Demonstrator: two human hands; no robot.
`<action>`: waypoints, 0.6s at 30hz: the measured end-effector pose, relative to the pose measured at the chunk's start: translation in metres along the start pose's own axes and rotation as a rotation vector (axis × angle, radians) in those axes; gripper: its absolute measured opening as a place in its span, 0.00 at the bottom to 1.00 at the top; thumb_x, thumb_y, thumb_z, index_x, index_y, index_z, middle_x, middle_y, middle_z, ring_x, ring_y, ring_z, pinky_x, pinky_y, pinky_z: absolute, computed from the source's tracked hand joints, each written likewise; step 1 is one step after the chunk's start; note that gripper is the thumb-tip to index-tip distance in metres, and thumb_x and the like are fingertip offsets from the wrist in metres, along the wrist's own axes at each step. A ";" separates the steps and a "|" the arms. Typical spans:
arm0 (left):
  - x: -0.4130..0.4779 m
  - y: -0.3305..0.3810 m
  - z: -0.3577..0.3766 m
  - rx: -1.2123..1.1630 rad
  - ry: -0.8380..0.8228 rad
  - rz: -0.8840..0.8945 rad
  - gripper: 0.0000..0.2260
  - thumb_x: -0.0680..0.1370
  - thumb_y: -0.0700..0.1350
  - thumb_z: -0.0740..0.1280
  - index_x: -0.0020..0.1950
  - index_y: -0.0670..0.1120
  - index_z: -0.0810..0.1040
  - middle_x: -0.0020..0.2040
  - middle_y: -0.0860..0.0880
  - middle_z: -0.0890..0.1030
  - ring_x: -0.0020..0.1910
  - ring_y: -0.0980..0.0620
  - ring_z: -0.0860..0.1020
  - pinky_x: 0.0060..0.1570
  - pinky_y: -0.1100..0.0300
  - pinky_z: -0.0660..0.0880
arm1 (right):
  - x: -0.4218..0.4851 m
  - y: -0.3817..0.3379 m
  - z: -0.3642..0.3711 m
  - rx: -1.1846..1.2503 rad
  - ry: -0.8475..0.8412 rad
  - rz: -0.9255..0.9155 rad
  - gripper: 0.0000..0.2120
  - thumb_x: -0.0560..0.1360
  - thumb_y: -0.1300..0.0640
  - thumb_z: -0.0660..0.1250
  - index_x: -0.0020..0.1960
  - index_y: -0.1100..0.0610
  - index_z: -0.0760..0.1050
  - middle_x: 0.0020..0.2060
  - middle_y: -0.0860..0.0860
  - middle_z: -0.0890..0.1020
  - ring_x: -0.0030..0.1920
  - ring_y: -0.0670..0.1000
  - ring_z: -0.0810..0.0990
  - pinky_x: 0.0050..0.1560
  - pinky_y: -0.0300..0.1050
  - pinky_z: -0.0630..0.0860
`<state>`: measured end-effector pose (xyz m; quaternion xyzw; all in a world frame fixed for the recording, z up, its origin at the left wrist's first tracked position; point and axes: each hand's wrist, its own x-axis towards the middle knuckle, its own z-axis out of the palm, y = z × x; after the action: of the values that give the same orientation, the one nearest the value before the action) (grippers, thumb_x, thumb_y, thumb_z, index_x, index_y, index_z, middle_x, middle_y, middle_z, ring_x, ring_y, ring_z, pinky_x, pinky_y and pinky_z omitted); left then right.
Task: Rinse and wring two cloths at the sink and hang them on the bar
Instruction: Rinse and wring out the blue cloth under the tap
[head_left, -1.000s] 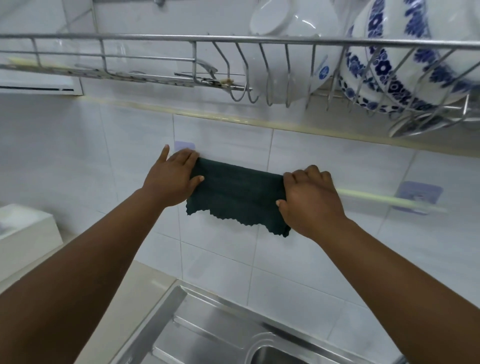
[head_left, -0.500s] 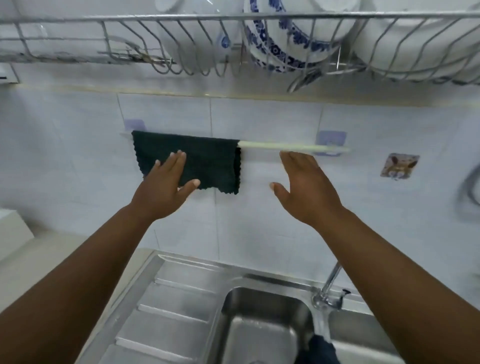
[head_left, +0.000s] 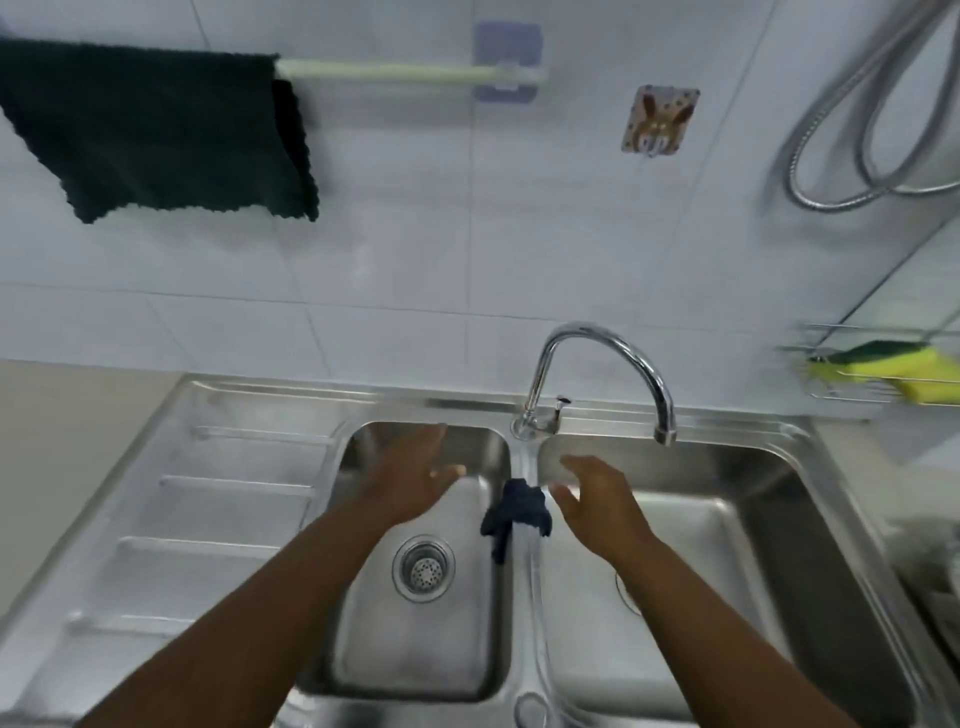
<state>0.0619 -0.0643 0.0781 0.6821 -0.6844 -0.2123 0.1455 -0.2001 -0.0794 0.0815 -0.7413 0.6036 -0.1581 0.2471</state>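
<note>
head view: dark cloth (head_left: 515, 512) between open grips

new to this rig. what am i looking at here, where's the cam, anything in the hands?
No robot: a person's two bare hands, filmed by one wide-angle camera on their head, looking forward and down. The left hand and right hand are open over a steel double sink, holding nothing. A small dark cloth is draped on the divider between the basins, under the tap. A dark green cloth hangs on the wall bar. Sponges sit in a rack at right.
</note>
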 end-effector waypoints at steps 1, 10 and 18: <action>0.001 0.004 0.021 0.008 -0.044 -0.009 0.29 0.78 0.56 0.64 0.75 0.46 0.62 0.75 0.45 0.67 0.73 0.46 0.65 0.71 0.50 0.63 | -0.001 0.014 0.012 -0.014 -0.043 0.032 0.15 0.76 0.58 0.69 0.61 0.63 0.77 0.58 0.60 0.81 0.59 0.60 0.78 0.60 0.47 0.71; 0.020 0.020 0.119 -0.259 -0.447 -0.059 0.35 0.78 0.39 0.67 0.77 0.39 0.49 0.77 0.41 0.56 0.74 0.46 0.60 0.61 0.74 0.52 | 0.027 0.059 0.076 -0.048 -0.247 0.020 0.27 0.75 0.66 0.65 0.73 0.61 0.64 0.70 0.60 0.71 0.68 0.60 0.72 0.67 0.50 0.68; 0.021 0.026 0.148 -0.310 -0.341 -0.114 0.37 0.71 0.47 0.73 0.76 0.49 0.57 0.62 0.43 0.76 0.57 0.45 0.77 0.56 0.53 0.75 | 0.026 0.061 0.085 -0.160 -0.228 -0.061 0.14 0.74 0.66 0.63 0.58 0.58 0.75 0.52 0.56 0.80 0.53 0.56 0.78 0.50 0.46 0.74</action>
<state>-0.0340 -0.0719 -0.0397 0.6434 -0.6187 -0.4349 0.1186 -0.1990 -0.0994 -0.0243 -0.7899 0.5595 -0.0317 0.2492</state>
